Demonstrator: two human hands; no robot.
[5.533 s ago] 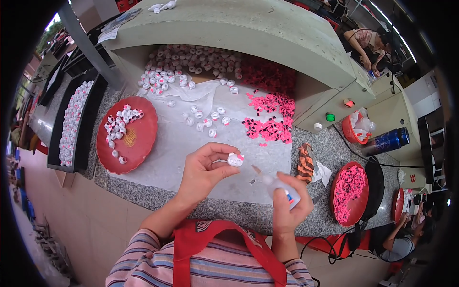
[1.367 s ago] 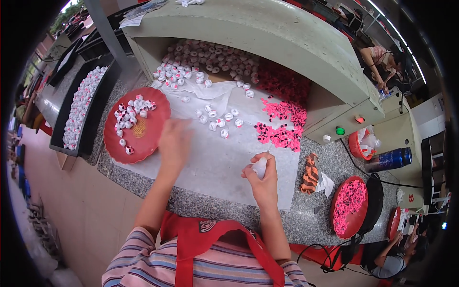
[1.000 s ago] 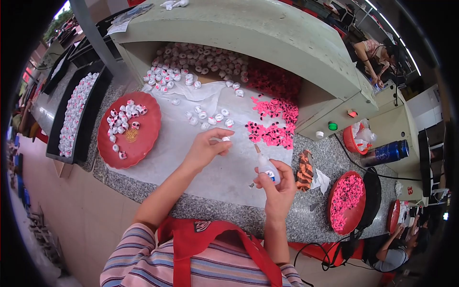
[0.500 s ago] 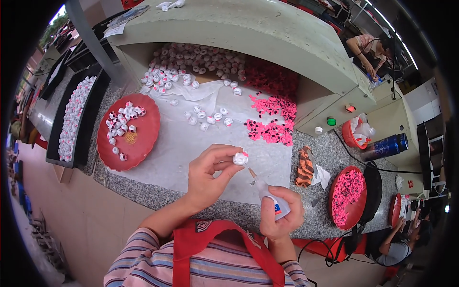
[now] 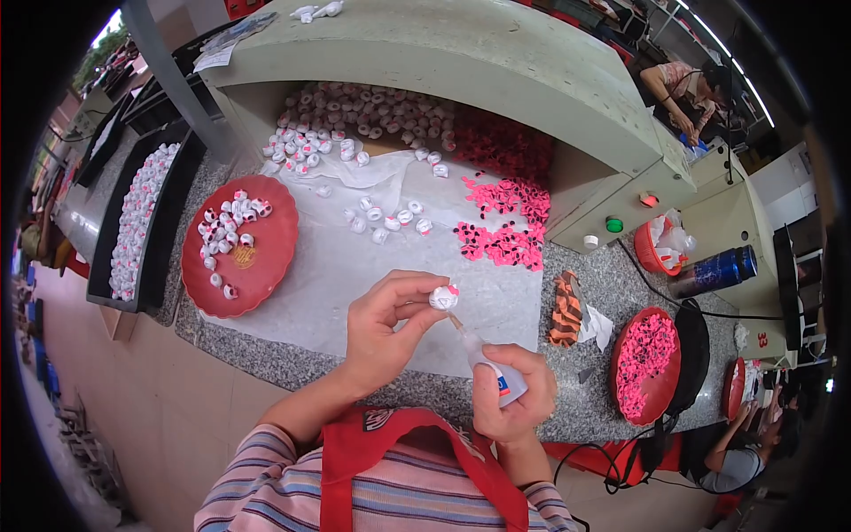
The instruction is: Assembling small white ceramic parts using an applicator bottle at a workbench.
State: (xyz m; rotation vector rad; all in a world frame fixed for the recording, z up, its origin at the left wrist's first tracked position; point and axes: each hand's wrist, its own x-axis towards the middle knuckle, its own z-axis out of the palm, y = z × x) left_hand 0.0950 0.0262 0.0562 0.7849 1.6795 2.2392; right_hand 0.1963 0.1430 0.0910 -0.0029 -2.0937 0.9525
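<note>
Between the thumb and fingers of my left hand is a small round white piece with a pink patch on top. My right hand is wrapped round a translucent glue bottle, tilted up to the left. Its thin brownish nozzle tip is at the lower side of the white piece; whether they touch I cannot tell. Beyond my hands, several similar white pieces lie on a white sheet. Small pink pieces with black spots are spread at the sheet's right side.
A red scalloped plate with white pieces is at left, beside a black tray full of them. A pale green shelf arches over heaped pieces. On the right are a red plate of pink pieces, an orange-black striped cloth and a blue can.
The glue bottle and my right hand have shifted slightly left, bringing the nozzle closer under the white piece. My left hand has barely moved and keeps its pinch.
</note>
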